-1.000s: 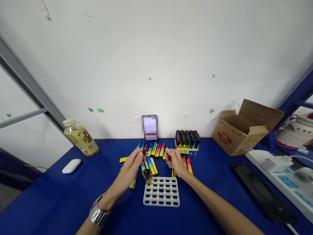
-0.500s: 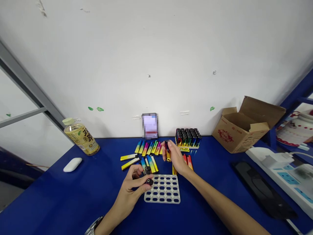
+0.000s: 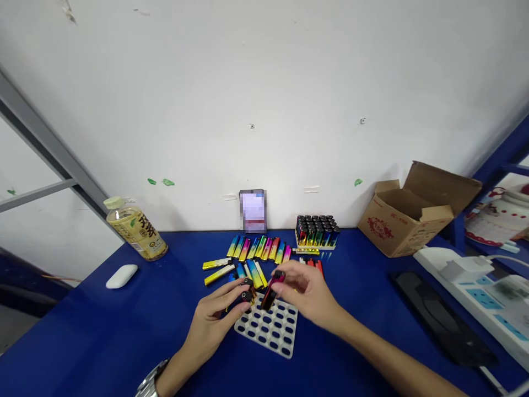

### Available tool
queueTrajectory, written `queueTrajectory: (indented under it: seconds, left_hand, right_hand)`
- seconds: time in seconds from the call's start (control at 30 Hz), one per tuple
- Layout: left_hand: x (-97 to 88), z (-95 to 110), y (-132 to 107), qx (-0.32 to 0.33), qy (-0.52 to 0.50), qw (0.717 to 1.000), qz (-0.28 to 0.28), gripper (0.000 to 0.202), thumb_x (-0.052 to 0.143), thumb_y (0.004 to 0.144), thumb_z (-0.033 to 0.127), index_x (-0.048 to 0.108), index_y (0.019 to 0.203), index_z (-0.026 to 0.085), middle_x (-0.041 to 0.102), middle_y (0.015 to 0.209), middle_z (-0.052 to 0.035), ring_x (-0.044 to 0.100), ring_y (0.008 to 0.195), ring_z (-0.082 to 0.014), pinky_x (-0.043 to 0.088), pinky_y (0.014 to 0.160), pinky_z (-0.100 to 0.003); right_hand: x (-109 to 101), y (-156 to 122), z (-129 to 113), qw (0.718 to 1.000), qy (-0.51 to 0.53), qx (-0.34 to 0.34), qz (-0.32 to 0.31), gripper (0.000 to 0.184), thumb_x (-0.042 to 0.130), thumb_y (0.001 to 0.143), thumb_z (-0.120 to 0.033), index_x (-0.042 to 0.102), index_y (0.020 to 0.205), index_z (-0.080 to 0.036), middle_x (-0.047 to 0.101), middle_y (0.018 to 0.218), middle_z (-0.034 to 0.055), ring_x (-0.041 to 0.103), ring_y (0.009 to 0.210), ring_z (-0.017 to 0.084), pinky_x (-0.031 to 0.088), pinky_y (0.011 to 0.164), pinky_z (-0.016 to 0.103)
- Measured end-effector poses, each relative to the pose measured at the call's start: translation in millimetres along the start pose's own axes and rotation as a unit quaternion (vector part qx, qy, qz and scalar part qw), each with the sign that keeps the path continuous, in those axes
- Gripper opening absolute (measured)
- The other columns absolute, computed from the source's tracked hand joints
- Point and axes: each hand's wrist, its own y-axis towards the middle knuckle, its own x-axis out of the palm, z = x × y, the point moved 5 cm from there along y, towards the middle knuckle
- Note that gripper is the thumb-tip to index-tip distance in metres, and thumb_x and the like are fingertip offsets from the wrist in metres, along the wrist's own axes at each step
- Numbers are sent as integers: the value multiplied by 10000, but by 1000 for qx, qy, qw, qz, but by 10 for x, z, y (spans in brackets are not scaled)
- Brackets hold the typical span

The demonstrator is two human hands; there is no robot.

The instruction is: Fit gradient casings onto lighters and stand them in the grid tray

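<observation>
My left hand [image 3: 221,309] pinches black-topped lighters [image 3: 247,296] over the upper left of a white tray with oval holes [image 3: 268,331]; how many it holds is partly hidden. Between the thumb and fingers of my right hand [image 3: 303,286] is a dark red lighter [image 3: 270,290], tilted above the same tray. Behind both hands lie several shiny lighters [image 3: 256,248] in a loose row, blue, yellow and pink. A few yellow and white ones [image 3: 217,274] rest to the left. Some red lighters [image 3: 316,266] are partly covered by my right hand.
A filled rack of upright lighters [image 3: 317,231] stands at the back right. Beyond it are an open cardboard box [image 3: 405,220], a black flat object [image 3: 442,317] and a white power strip [image 3: 483,298]. A phone [image 3: 253,211] leans on the wall; a bottle [image 3: 136,229] and white case [image 3: 122,276] sit left.
My right hand has come nearer to my left, bringing a lighter over the tray. The holed tray has turned and slid slightly left. My left hand still grips its lighters.
</observation>
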Motion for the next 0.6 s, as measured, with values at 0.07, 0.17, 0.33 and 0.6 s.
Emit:
queueTrajectory:
  seconds: [0.07, 0.17, 0.33, 0.6]
  left_hand:
    - [-18, -19, 19, -23, -16, 1000, -5, 252, 747, 691, 319, 751, 943, 312, 726, 1053, -42, 674, 1004, -272, 548, 897, -389]
    - [-33, -42, 51, -44, -42, 998, -27, 273, 751, 682, 327, 748, 954, 303, 715, 1085, -43, 660, 1035, -278, 543, 905, -393]
    - [-20, -74, 47, -87, -102, 989, -59, 264, 746, 698, 337, 748, 959, 294, 648, 1222, -53, 614, 1116, -291, 527, 925, -391]
    - [80, -31, 95, -121, -177, 969, -123, 259, 757, 679, 370, 765, 902, 239, 643, 1215, -98, 529, 1213, -330, 451, 995, -459]
  right_hand:
    - [139, -104, -85, 998, -52, -29, -36, 140, 661, 791, -305, 681, 854, -181, 683, 772, 45, 618, 698, 165, 505, 672, 285]
    - [294, -202, -154, 991, -109, -51, -63, 105, 633, 806, -256, 680, 875, -192, 684, 785, 38, 593, 665, 146, 484, 652, 261]
    - [339, -235, -92, 987, -133, -25, -89, 82, 554, 848, -252, 584, 895, -192, 642, 717, -2, 539, 583, 113, 418, 562, 227]
    - [297, -231, 100, 994, -18, 43, -95, 135, 623, 799, -259, 538, 876, -189, 662, 803, 21, 609, 558, 111, 449, 514, 217]
